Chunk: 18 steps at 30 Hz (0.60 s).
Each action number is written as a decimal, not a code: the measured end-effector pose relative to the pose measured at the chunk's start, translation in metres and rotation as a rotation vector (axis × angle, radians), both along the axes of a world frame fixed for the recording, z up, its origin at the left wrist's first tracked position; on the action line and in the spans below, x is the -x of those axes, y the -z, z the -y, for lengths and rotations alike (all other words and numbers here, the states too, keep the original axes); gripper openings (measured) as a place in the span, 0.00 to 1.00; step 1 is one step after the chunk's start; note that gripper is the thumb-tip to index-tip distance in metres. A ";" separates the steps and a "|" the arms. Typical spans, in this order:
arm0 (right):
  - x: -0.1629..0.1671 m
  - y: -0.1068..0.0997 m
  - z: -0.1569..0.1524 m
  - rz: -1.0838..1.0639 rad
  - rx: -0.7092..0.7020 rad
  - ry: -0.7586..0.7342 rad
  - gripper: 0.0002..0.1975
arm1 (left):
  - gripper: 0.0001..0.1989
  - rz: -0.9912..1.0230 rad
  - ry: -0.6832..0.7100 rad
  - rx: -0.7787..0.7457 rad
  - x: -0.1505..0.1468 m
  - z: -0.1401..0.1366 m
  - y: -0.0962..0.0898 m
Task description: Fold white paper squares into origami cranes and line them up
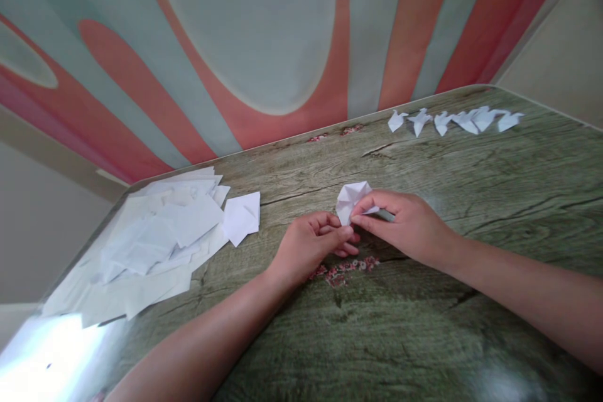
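A small white sheet of paper (351, 196) with crossing creases is partly folded and held a little above the wood-patterned table. My right hand (409, 225) pinches it at its lower right, thumb and forefinger closed on the paper. My left hand (315, 242) is at its lower left, with the thumb and forefinger pinched at the bottom corner. The other left fingers curl beneath. Both hands hide part of the lower edge of the paper.
Several folded paper birds (464, 120) stand in a row at the far right. To the left lies a wide, loose pile of white paper sheets (160, 232), with a small stack of paper squares (242, 217) beside it. A patterned wall (264, 31) borders the table's back edge.
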State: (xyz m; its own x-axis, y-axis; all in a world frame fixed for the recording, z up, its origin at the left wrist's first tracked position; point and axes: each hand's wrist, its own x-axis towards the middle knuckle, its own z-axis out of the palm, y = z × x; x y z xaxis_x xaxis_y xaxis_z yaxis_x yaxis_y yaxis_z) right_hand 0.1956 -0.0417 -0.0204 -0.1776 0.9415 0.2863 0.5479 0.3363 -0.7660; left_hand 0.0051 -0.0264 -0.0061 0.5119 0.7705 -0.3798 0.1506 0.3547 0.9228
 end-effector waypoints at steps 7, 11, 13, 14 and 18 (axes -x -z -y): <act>0.001 0.001 0.001 0.015 0.002 0.018 0.02 | 0.09 -0.070 -0.041 -0.057 -0.005 0.003 0.002; 0.003 0.001 0.002 -0.009 0.045 0.047 0.02 | 0.09 -0.079 -0.038 -0.080 -0.006 0.004 0.000; 0.004 0.000 0.002 -0.010 0.074 0.072 0.02 | 0.09 -0.084 -0.026 -0.087 -0.007 0.005 0.000; 0.004 -0.001 0.003 -0.009 0.088 0.082 0.02 | 0.10 -0.087 -0.022 -0.088 -0.007 0.005 0.000; 0.004 -0.004 0.003 -0.011 0.122 0.097 0.03 | 0.09 -0.089 -0.006 -0.076 -0.005 0.004 0.001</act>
State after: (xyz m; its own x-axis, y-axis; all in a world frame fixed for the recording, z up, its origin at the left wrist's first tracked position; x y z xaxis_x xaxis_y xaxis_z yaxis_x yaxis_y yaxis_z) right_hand 0.1914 -0.0446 -0.0165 -0.0811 0.9821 0.1700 0.5646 0.1858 -0.8042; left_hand 0.0101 -0.0306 -0.0071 0.4737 0.8019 -0.3641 0.2311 0.2858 0.9300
